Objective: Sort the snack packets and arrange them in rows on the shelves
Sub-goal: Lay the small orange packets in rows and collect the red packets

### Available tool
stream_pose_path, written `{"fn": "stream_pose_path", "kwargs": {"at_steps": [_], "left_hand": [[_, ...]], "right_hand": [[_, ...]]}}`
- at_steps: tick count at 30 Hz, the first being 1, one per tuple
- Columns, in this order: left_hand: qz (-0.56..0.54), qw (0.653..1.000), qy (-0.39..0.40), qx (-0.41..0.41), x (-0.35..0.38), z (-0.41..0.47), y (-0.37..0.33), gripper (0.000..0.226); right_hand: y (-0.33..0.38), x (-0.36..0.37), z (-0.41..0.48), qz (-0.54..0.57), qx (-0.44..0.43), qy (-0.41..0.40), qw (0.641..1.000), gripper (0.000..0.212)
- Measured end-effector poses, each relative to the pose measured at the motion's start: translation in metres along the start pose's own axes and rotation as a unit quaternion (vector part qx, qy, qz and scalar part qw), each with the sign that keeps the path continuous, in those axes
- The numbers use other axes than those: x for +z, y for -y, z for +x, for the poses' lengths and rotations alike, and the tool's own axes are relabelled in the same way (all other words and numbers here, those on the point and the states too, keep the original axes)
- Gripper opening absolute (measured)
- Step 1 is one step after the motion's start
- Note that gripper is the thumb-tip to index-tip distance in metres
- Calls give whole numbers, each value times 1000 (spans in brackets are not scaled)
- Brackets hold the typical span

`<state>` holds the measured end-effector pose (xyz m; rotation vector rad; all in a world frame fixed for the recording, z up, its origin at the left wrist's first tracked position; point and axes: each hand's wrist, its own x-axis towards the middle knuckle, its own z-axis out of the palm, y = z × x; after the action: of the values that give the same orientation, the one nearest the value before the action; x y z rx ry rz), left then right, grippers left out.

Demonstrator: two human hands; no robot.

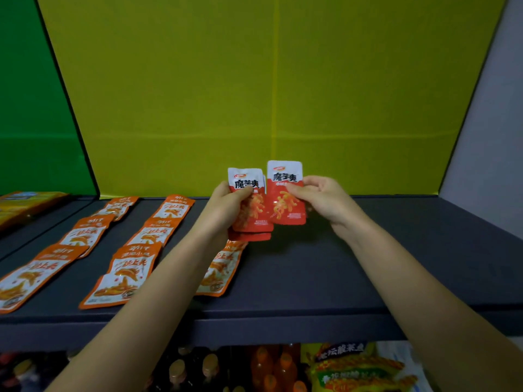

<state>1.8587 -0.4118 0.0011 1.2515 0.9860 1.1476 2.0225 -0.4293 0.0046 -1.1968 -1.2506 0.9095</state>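
Observation:
My left hand (226, 206) grips a small stack of red-and-white snack packets (253, 213) held upright above the dark shelf (353, 264). My right hand (322, 198) pinches one single red-and-white packet (287, 202) just to the right of the stack, its edge touching it. Orange-and-white packets lie flat on the shelf in rows: a left row (56, 258), a middle row (141, 244), and a third row (219, 270) partly hidden under my left forearm.
A yellow back panel (268, 94) closes the shelf behind; a green panel (34, 108) stands at left. Yellow packets (25, 203) lie on the neighbouring shelf at far left. Below the shelf edge are orange bottles (271, 369) and yellow snack bags (356, 369).

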Motion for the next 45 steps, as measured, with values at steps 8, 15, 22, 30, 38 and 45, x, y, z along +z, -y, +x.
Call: {"fn": "stream_pose_path", "kwargs": {"at_steps": [8,15,22,30,38,45], "left_hand": [[-14,998,-52,-34,-12,6,5,10],[0,996,-41,-75,-11,7,8,12],[34,998,-8,-59,-9,8,13,13],[30,997,-1,-68,-12,3,14,3],[13,999,32,-24,-2,-8,13,26],[3,998,55,3,14,-22,16,21]], "right_hand": [[-44,-34,14,-156,94,-51,982,9],[-57,-25,23,-180,92,-54,978,20],[-61,-25,21,-365,59,-69,926,37],[-66,-29,20,-448,45,-92,888,49],[-27,-3,-19,-287,-65,-62,954,38],[-28,7,-34,-244,-71,-31,967,40]]}}
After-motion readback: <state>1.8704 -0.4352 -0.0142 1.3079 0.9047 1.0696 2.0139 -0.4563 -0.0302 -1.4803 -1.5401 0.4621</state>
